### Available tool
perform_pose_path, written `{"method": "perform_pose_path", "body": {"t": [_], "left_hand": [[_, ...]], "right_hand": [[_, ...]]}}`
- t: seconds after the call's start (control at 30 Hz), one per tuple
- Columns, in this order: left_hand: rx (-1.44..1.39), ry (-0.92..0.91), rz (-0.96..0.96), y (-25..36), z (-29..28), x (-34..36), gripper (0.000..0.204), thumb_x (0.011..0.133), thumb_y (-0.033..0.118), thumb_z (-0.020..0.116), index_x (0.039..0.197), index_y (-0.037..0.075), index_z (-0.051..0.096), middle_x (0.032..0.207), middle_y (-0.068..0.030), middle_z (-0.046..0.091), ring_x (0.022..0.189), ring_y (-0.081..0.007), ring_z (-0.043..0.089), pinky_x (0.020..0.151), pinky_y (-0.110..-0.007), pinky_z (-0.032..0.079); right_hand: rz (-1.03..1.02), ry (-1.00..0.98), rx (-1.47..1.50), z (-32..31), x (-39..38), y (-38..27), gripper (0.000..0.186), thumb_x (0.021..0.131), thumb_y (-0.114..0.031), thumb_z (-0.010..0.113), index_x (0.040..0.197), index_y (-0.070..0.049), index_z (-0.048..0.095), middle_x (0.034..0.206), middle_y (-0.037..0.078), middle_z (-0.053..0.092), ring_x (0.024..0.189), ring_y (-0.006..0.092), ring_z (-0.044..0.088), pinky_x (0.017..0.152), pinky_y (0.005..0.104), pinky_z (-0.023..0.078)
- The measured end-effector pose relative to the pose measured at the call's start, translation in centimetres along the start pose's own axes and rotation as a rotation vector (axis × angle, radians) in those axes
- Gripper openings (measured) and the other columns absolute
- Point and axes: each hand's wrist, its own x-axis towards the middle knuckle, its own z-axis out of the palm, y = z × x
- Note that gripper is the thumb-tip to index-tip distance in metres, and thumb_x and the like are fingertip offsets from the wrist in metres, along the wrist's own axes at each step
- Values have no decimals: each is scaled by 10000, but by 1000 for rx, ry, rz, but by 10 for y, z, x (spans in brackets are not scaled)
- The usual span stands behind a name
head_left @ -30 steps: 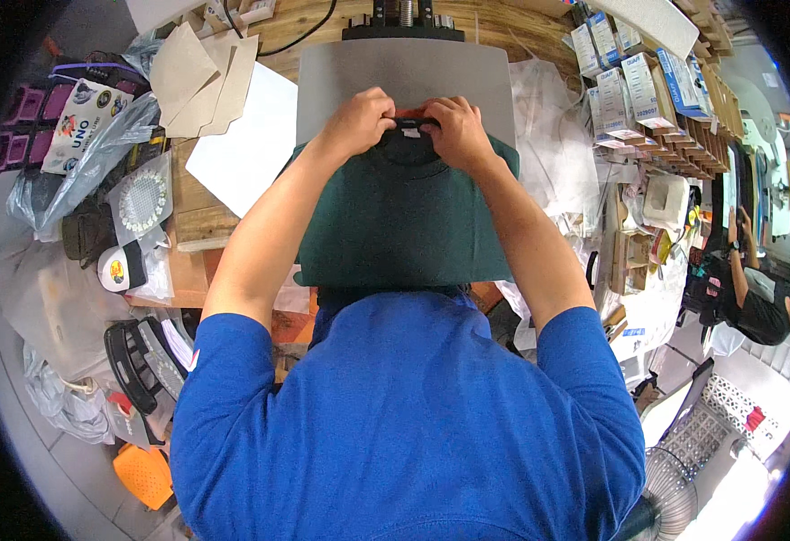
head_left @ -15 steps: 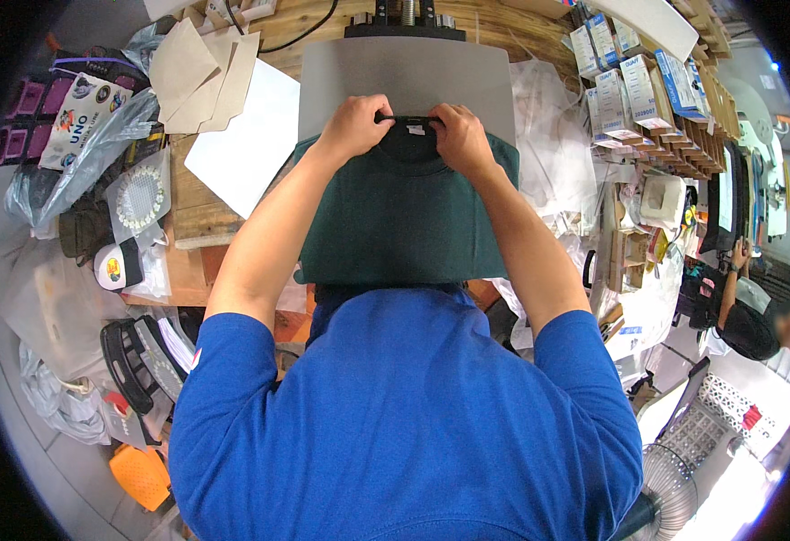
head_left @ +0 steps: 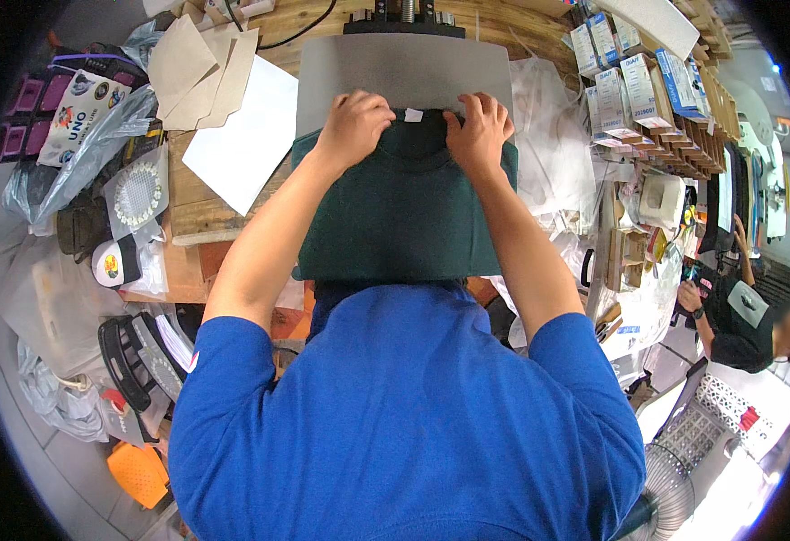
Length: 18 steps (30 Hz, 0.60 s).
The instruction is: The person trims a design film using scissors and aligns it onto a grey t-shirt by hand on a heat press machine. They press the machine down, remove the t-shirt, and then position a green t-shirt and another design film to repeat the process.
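A dark green shirt (head_left: 395,216) lies over a flat grey board (head_left: 404,68), its neck opening toward the far end. A small white tag (head_left: 413,115) shows at the collar. My left hand (head_left: 356,129) is at the left of the collar, its fingers loosely bent and their tips by the fabric. At the right of the collar, my right hand (head_left: 481,135) has its fingers spread, the thumb nearest the neckline. Neither hand visibly grips the collar; the undersides of the fingers are hidden.
Brown paper pieces (head_left: 198,77) and a white sheet (head_left: 240,135) lie on the wooden table at left. Beyond the board stands a black metal mechanism (head_left: 404,20). Stacked small boxes (head_left: 625,90) and clear plastic (head_left: 553,135) are at right. Another person (head_left: 747,316) is farther right.
Both hands have loosened from the collar edge, and the right has moved slightly right with fingers spreading. The white tag now sticks up at the collar. The person at right has shifted their arms.
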Motion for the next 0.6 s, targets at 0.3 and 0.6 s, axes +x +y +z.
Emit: {"method": "perform_pose_path", "body": {"t": [0.3,0.6], "left_hand": [[-45,-118,-49,20,-7,-26,791,688,356,854,1368,104,536,1449,-78,464,1389,-294,405,1186,-539,239],[-94,-53,18,7,4,-22,803,688,347,841,1387,118,517,1448,-87,474,1409,-294,380,1188,-553,216]], "right_hand": [[-164,-187,-79,-7,-42,-7,500,929,-388,624,1386,-193,563,1467,98,470,1399,346,370,1119,640,247],[-225,-151,23,9,-42,-45,503,922,-363,614,1314,-48,575,1377,109,524,1346,292,427,1114,570,293]]}}
